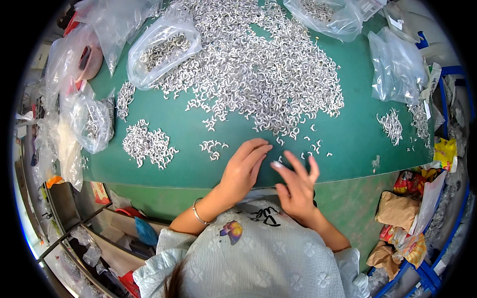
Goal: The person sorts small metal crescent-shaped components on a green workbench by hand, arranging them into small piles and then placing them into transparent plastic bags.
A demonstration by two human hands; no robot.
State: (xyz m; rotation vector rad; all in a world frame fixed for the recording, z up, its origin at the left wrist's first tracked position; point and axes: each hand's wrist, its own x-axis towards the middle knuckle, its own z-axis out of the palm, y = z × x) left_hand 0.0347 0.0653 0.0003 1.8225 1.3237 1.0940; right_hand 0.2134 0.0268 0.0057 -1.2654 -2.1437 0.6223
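Observation:
A wide heap of small silvery crescent-shaped metal pieces (268, 84) spreads over the green tabletop (348, 154). At its near edge, my left hand (240, 170) is bent with its fingers pressed together; whatever they hold, if anything, is hidden. Beside it, my right hand (298, 187) hovers low over the table's front edge with fingers spread, and nothing shows in it. A few loose crescents (316, 146) lie just beyond the right fingertips. Left of my left hand sits a little cluster of crescents (213, 148), and farther left a larger separate pile (146, 144).
Clear plastic bags with pieces (166, 49) stand at the back left, at the left edge (92, 121) and at the back right (328, 17). Small piles (391, 126) lie at right. Drawers (119, 223) sit below left; packets and paper bags (397, 211) below right.

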